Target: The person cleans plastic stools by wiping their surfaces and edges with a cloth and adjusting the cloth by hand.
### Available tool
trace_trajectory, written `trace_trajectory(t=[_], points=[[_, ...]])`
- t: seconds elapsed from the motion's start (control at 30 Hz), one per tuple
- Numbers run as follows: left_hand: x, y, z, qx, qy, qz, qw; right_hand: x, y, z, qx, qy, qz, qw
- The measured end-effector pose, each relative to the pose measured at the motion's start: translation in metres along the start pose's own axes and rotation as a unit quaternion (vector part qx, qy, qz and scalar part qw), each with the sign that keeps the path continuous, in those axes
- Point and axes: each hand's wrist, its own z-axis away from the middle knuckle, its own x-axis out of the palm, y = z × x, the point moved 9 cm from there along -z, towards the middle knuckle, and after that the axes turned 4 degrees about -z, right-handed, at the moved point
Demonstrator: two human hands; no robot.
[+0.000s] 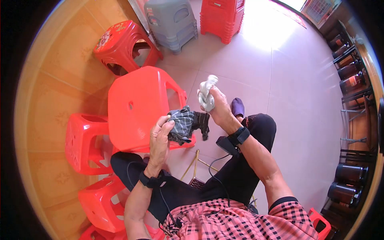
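My left hand (160, 134) pinches the edge of a dark grey plaid cloth (182, 126) between thumb and fingers. The cloth hangs bunched beside the right edge of a large red plastic stool (138, 108), its darker end drooping to the right. Higher and further right, my right hand (220, 106) is closed around a shiny whitish, twisted thing (207, 90). Whether that is fabric or plastic I cannot tell. The two held things are apart from each other, above the floor in front of my knees.
More red stools (86, 142) line the wall on the left. Stacks of grey stools (172, 24) and red stools (222, 20) stand at the back. Dark jars (350, 172) sit on racks along the right side. A thin cable runs by my legs.
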Motion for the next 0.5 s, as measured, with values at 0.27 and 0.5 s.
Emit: trace_trajectory(t=[0.27, 0.5], points=[[0.015, 0.04, -0.016, 0.035, 0.009, -0.013, 0.999, 0.03, -0.001, 0.016, -0.043, -0.119, 0.349, 0.929], [0.022, 0.057, -0.027, 0.097, -0.02, -0.165, 0.981, 0.043, 0.0, 0.019, -0.142, -0.145, 0.596, 0.777]])
